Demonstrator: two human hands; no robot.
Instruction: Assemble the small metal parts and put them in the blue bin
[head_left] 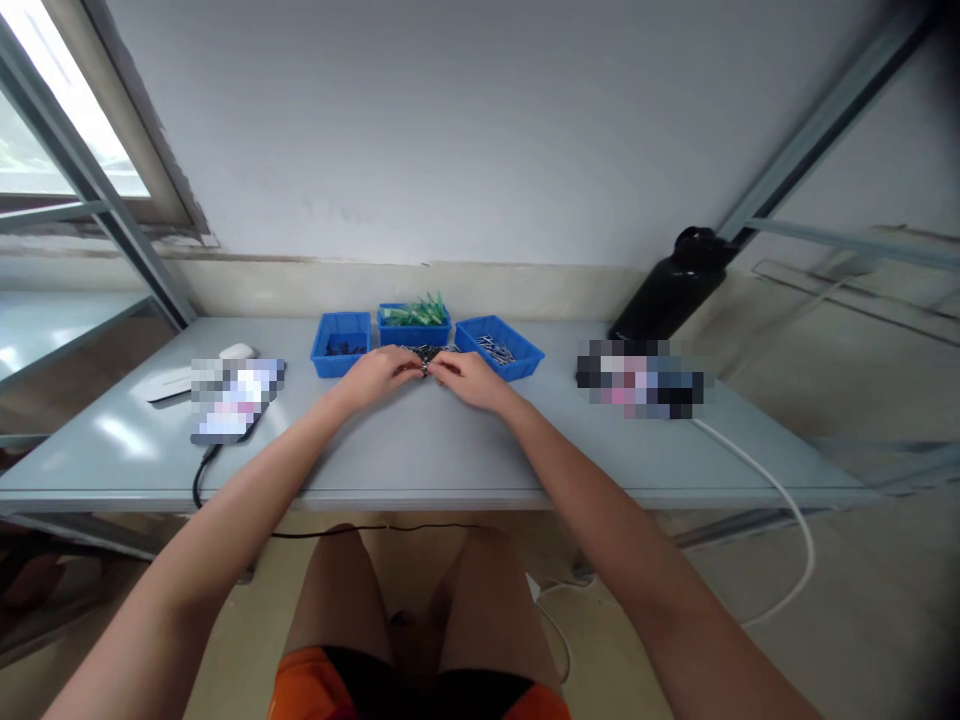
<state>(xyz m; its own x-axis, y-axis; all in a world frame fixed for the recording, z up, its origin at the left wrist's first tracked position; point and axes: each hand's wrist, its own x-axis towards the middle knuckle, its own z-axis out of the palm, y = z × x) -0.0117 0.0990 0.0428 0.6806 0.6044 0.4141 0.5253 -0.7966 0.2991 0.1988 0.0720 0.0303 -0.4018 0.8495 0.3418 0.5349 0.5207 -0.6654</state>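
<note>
My left hand (382, 374) and my right hand (469, 378) meet at the middle of the table, fingertips pinched close together around something small that I cannot make out. Just behind the fingers lies a pile of small dark and metallic pieces (427, 353). Left of my left hand is a blue bin (319, 358) with dark parts in it. Behind the pile, another blue bin (412, 337) holds green and clear pieces. Long silvery pieces (496, 349) lie in a third blue bin (527, 360), beyond my right hand.
A phone (240, 400) with a black cable lies at the left, near a white case (238, 352). At the right, a black bottle (667, 290) stands behind a blurred device (637, 380) with a white cable. The grey table (420, 450) has a wall behind it.
</note>
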